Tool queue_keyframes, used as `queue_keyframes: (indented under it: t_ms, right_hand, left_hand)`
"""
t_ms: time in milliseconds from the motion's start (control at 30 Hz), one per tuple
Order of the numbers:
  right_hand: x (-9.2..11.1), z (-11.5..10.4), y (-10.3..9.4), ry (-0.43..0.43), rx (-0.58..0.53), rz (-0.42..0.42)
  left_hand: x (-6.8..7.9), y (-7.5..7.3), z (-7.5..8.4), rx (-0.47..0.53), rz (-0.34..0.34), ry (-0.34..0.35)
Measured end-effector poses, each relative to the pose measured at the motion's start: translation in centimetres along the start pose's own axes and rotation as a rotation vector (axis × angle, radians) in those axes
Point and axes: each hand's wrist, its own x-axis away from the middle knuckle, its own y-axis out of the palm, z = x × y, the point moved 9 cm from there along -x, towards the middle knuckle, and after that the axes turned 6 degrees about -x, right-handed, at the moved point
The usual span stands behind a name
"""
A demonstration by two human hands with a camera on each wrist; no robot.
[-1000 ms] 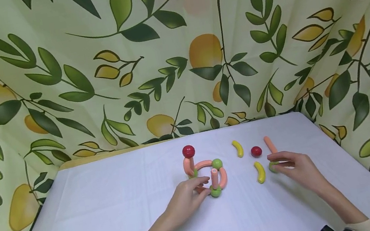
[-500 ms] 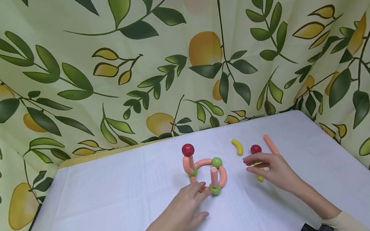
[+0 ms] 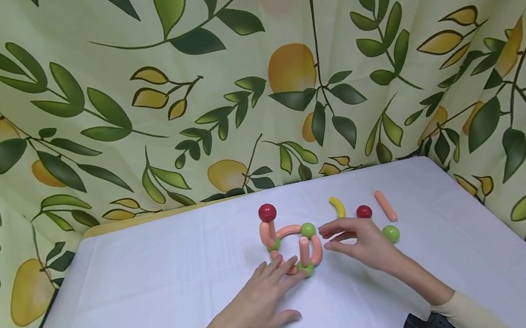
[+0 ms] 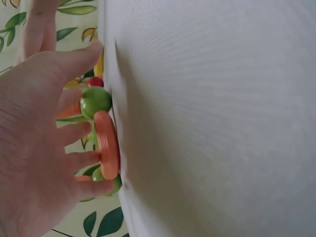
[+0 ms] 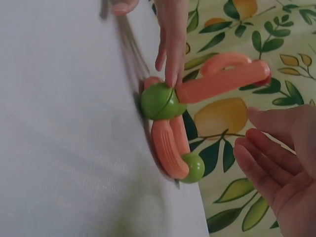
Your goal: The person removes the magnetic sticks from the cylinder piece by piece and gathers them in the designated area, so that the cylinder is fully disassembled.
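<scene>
Left hand (image 3: 264, 301) has fingers spread against the pink-and-green build (image 3: 305, 252) midway between the tabletop's (image 3: 136, 310) side edges, right hand (image 3: 365, 239) is just beside it, fingers loosely bent and probably empty from here, loose red ball (image 3: 364, 211) toward the far right corner.

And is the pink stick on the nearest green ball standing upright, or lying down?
Upright: the pink stick stands on the green ball, its bare end on top.
</scene>
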Motion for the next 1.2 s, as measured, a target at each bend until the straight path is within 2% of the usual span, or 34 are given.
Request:
queue_keyframes:
  t_ms: [267,433,600,800,1200]
  right_hand:
    - [-0.6,-0.9,2.1,0.014,-0.063,-0.091]
    - [-0.7,-0.9,2.7,0.044,-0.057,-0.093]
    - [-0.9,-1.1,3.1,0.040,-0.051,-0.094]
    - [-1.0,-1.2,3.4,0.056,-0.058,-0.090]
    - [-0.9,-1.0,3.9,0.084,-0.039,-0.082]
  left_hand:
    - [-0.2,0.7,0.2,-0.013,-0.066,-0.012]
    - [-0.3,0.9,0.3,-0.016,-0.068,-0.020]
    - [-0.5,1.1,0.3,-0.015,-0.071,-0.038]
    - [-0.5,1.0,0.2,-0.002,-0.077,-0.065]
    - [-0.6,0.8,0.3,-0.021,-0.082,-0.075]
